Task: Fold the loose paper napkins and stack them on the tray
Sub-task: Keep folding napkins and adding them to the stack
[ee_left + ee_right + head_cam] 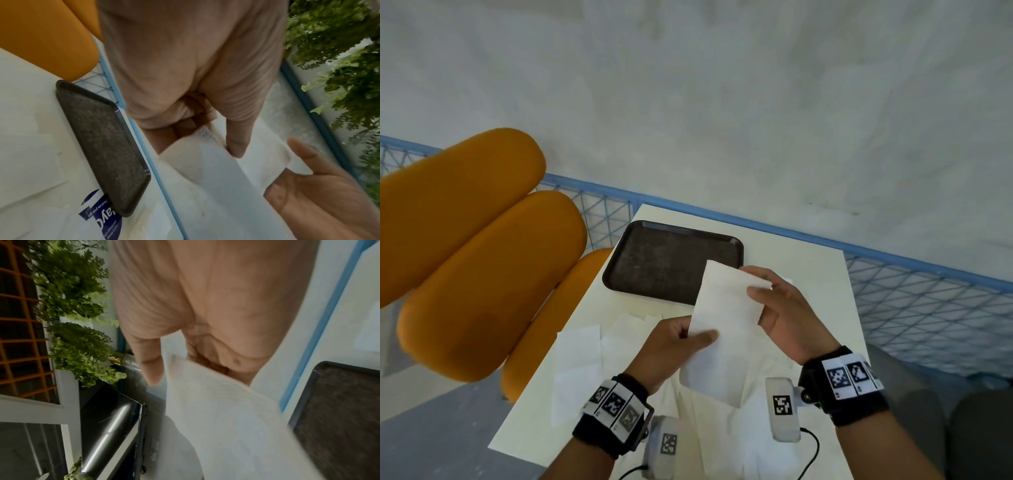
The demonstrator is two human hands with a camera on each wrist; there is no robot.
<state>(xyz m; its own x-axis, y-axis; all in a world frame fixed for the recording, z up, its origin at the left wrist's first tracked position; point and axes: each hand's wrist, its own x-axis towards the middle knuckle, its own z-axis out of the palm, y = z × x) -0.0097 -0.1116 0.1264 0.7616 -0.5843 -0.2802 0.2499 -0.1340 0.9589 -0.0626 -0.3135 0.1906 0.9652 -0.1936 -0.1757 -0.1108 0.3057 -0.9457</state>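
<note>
- Above the near half of the white table, a white paper napkin was held up in the air between both hands, clear of the tabletop.
- Its shape was a long narrow rectangle, and in the head view its long axis ran from about 7 o'clock at the near end to about 1 o'clock at the far end, the far short edge pointing toward the tray.
- And the left hand had it: thumb laid over the near face, fingers curled behind, pinching the left long edge around the middle of the strip.
- Over on the other side, the right hand pinched the right long edge nearer the far end, thumb on top and fingers tucked behind the paper.
- From the right wrist view the paper slid between thumb and fingers, though the picture was blurred.
- At 11 o'clock from the hands sat the dark tray, flat on the table, with the napkin's far corner overlapping its near right corner in the head view.
- Down below the hands, loose napkins lay spread flat on the table, reaching out to 9 o'clock.
- At 9 to 10 o'clock, off the table's left edge, stood the orange padded chair.
</note>
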